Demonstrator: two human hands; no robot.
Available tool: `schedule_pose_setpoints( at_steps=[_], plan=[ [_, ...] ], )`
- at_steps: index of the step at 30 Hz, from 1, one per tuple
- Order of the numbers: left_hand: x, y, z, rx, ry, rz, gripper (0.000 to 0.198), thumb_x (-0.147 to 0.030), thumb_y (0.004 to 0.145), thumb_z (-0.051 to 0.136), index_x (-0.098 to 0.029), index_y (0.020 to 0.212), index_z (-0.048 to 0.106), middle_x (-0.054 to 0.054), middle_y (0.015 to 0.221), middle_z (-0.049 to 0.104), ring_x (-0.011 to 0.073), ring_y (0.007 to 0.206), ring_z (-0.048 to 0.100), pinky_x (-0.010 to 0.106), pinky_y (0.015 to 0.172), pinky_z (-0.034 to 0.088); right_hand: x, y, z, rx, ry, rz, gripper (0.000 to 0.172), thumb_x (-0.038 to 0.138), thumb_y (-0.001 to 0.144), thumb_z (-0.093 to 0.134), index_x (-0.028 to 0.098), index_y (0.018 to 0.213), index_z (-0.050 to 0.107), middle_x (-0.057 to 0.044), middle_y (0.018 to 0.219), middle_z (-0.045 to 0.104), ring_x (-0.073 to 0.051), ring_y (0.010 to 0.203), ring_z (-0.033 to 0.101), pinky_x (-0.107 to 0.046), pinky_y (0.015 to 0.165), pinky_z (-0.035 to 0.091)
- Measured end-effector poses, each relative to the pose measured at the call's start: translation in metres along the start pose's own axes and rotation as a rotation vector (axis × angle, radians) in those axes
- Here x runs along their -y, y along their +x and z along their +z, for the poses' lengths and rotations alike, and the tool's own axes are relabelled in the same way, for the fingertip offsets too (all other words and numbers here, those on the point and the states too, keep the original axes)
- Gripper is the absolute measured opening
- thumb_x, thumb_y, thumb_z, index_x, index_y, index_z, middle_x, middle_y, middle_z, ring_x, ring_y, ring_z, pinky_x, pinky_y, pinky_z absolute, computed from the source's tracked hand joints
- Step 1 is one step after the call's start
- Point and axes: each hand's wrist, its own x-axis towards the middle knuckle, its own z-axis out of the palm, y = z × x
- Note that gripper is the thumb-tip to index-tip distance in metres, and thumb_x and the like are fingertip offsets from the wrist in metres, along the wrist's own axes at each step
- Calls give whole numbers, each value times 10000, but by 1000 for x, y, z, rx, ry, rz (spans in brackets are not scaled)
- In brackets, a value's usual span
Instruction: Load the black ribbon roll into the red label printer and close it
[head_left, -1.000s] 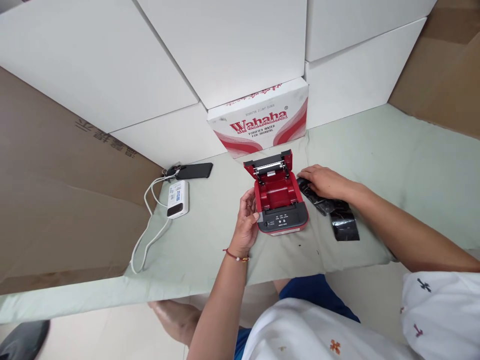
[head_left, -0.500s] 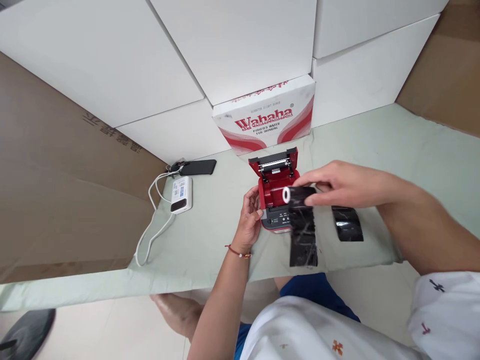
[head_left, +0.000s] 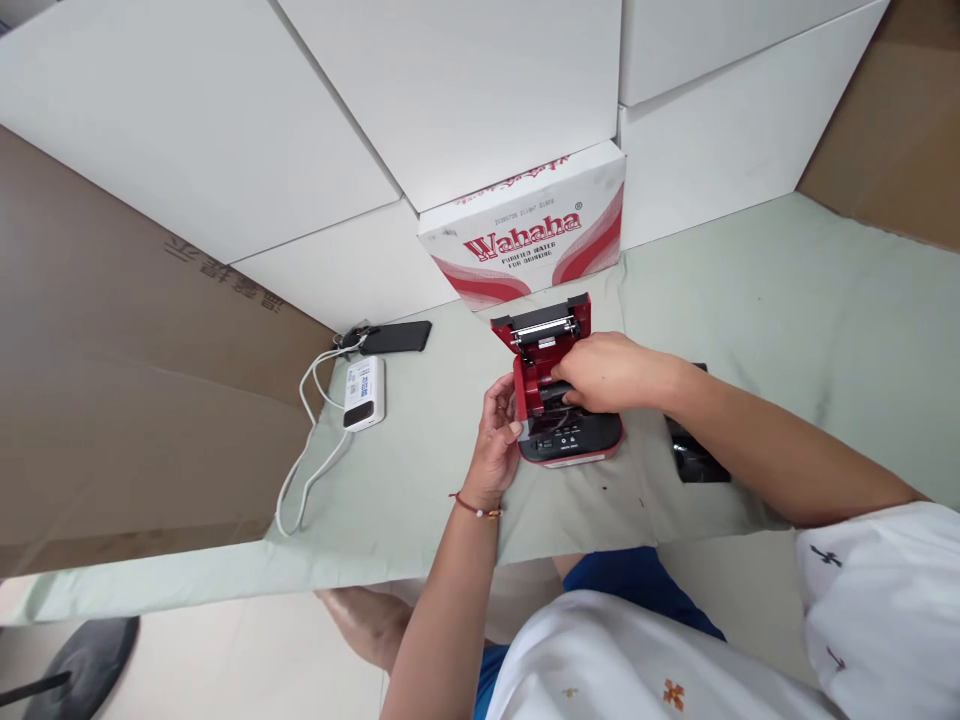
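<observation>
A small red printer (head_left: 559,440) with a black control panel sits on the pale green cloth (head_left: 420,480), its lid (head_left: 541,322) tipped open toward the back. My left hand (head_left: 495,440) grips the printer's left side, fingers curled against it. My right hand (head_left: 607,372) is down in the open red bay, closed on a black roll (head_left: 555,392) that shows under the fingers. Another piece of black film (head_left: 694,455) lies on the cloth to the right, partly hidden by my right forearm.
A white power bank (head_left: 364,393) with a white cable (head_left: 304,480) and a black phone (head_left: 394,338) lie at the left. A Wahaha carton (head_left: 525,240) and white boxes (head_left: 337,150) stand behind. Brown cardboard (head_left: 112,380) flanks the left side.
My right hand lifted the black roll off the cloth, carried it left with its tail hanging, and now has it lowered into the printer's bay. My left hand stayed on the printer.
</observation>
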Motion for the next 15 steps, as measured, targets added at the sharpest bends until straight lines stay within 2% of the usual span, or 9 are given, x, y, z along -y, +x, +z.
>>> schedule_pose_setpoints(
  at_steps=[7, 9, 11, 13, 15],
  plan=[
    [1, -4, 3, -51, 38, 41, 672, -573, 792, 847, -299, 1375, 652, 88, 1500, 617, 330, 1466, 531, 489, 1255, 415, -10, -5, -2, 17, 76, -111, 220, 274, 971, 585, 220, 1064, 776, -85, 1004, 798, -237, 856, 692, -315, 634, 332],
    [-5, -12, 7, -98, 112, 120, 599, -590, 867, 786, -299, 1374, 658, 96, 1519, 610, 339, 1499, 510, 511, 1269, 405, -12, -5, -3, 34, 82, -114, 215, 247, 955, 596, 223, 1073, 775, -81, 994, 795, -225, 845, 682, -307, 637, 330],
    [-14, -24, 13, -117, 270, 261, 563, -553, 924, 760, -351, 1432, 628, 75, 1625, 525, 339, 1594, 402, 536, 1311, 346, -12, -6, -4, 46, 80, -108, 225, 226, 942, 604, 218, 1087, 775, -84, 991, 794, -220, 840, 674, -301, 637, 328],
    [-26, -35, 20, -64, 508, 446, 628, -581, 923, 762, -384, 1495, 597, 71, 1676, 468, 365, 1646, 305, 592, 1348, 250, -11, -8, -6, 41, 91, -121, 224, 221, 938, 603, 213, 1073, 782, -83, 979, 793, -209, 810, 660, -299, 630, 320],
    [-35, -45, 27, 99, 792, 543, 631, -497, 900, 812, -385, 1491, 621, 80, 1625, 547, 392, 1620, 352, 644, 1351, 188, -8, -12, -9, -26, 157, -157, 232, 228, 961, 572, 213, 1031, 792, -70, 958, 798, -195, 785, 648, -298, 641, 334]
  ],
)
